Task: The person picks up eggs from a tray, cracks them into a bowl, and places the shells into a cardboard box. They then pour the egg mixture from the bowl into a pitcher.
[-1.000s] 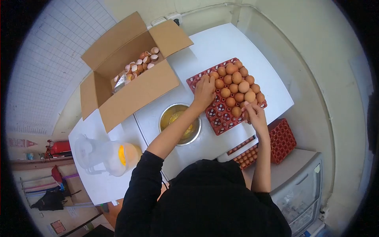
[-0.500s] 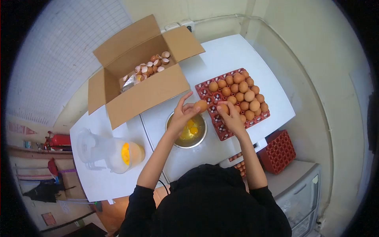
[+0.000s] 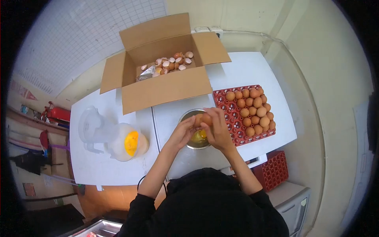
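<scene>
Over the steel bowl [image 3: 192, 147], my left hand [image 3: 182, 132] is closed on a brown egg [image 3: 198, 119]. My right hand [image 3: 218, 129] is closed around another brown egg [image 3: 206, 119], right against the first one. Whether either shell is cracked cannot be made out. Yolk and clear egg white lie in the bowl, partly hidden by my hands. To the right stands a red egg tray [image 3: 239, 139] with several brown eggs in its right part and bare cups on its left.
An open cardboard box [image 3: 167, 91] with broken shells stands behind the bowl. On the left are a plastic jug [image 3: 92, 128] and a container of yolks [image 3: 122, 146]. A red crate [image 3: 275, 170] sits below the table's right edge.
My right hand has moved left from the tray with an egg and met my left hand over the bowl. The camera view has shifted.
</scene>
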### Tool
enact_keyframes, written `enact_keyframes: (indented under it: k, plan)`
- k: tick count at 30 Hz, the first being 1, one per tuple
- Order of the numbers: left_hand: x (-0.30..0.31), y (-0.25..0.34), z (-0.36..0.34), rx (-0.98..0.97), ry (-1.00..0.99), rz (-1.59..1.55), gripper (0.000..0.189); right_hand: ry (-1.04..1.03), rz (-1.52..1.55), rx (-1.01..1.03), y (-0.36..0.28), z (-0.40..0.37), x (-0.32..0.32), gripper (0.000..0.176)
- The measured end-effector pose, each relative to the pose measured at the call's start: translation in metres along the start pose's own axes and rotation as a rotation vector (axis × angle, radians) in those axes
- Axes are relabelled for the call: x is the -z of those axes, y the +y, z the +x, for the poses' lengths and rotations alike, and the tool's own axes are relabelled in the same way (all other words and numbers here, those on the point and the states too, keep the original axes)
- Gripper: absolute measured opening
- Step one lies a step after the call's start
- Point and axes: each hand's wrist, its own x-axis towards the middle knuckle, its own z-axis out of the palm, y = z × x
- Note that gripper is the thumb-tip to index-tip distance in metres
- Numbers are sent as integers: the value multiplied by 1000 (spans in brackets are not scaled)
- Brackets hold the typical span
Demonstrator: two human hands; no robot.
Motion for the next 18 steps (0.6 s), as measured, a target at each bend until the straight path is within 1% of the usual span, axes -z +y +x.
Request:
enact_keyframes:
  k: [1,4,5,7,8,11,13,16,18]
  plan:
    - [12,-5,1,22,3,-2,38,66,21,9,-2,3,5,44]
    - [12,-5,-6,16,4,-28,36,143,278,-238,14,1,-5,39]
    - [11,-3,-6,29,6,-40,36,54,653,-643,13,-1,0,33]
    - [13,2,-7,55,15,-63,36,-108,459,-577,30,-5,-5,33]
    - [14,2,-7,36,-23,20,35,-191,363,-544,30,-1,-6,33]
    - [17,6,-7,7,-112,240,36,-241,313,-392,25,5,-6,37]
    - [19,14,-5,14,-135,349,37,-297,263,-357,28,12,-3,35]
    - [6,31,-3,-32,-93,605,35,-363,214,-337,25,26,6,32]
    - [3,34,2,-113,-49,660,34,-375,208,-310,29,32,7,31]
